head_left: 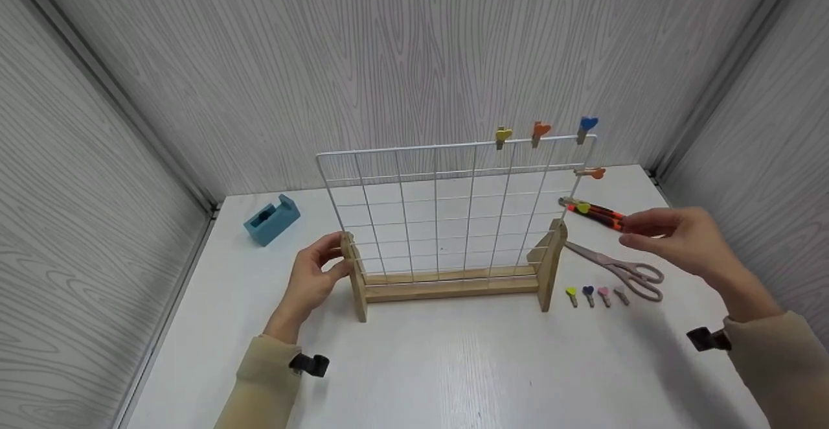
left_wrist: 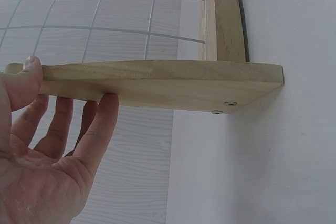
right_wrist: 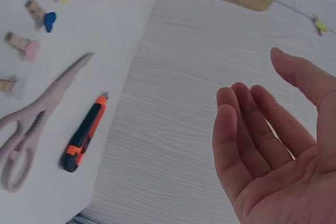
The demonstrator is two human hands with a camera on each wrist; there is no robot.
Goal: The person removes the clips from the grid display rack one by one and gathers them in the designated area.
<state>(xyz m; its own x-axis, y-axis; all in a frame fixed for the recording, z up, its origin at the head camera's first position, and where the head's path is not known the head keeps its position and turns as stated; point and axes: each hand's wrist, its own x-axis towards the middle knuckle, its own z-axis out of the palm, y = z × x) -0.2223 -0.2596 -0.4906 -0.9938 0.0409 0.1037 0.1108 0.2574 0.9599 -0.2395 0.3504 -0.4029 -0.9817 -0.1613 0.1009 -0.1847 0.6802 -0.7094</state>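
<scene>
A white wire grid [head_left: 435, 205] stands upright in a wooden stand [head_left: 453, 288]. My left hand [head_left: 315, 278] grips the stand's left side panel [left_wrist: 157, 85], its thumb on one edge and fingertips against the outer face. Yellow [head_left: 500, 137], orange [head_left: 540, 132] and blue [head_left: 586, 128] heart-shaped mini clothespins sit along the top wire. Down the right edge are an orange clothespin [head_left: 590, 173] and a yellow-green one [right_wrist: 319, 24]. To the right of the grid hovers my right hand [head_left: 680, 241], with nothing between its loosely bent fingers and thumb.
Yellow [head_left: 571, 296], dark blue [head_left: 588, 295], pink [head_left: 604, 296] and greyish [head_left: 622, 295] clothespins lie in a row on the white table [head_left: 447, 364]. Behind them are scissors [head_left: 625, 270] and an orange-black utility knife [right_wrist: 85, 132]. A blue tape dispenser [head_left: 272, 220] stands left.
</scene>
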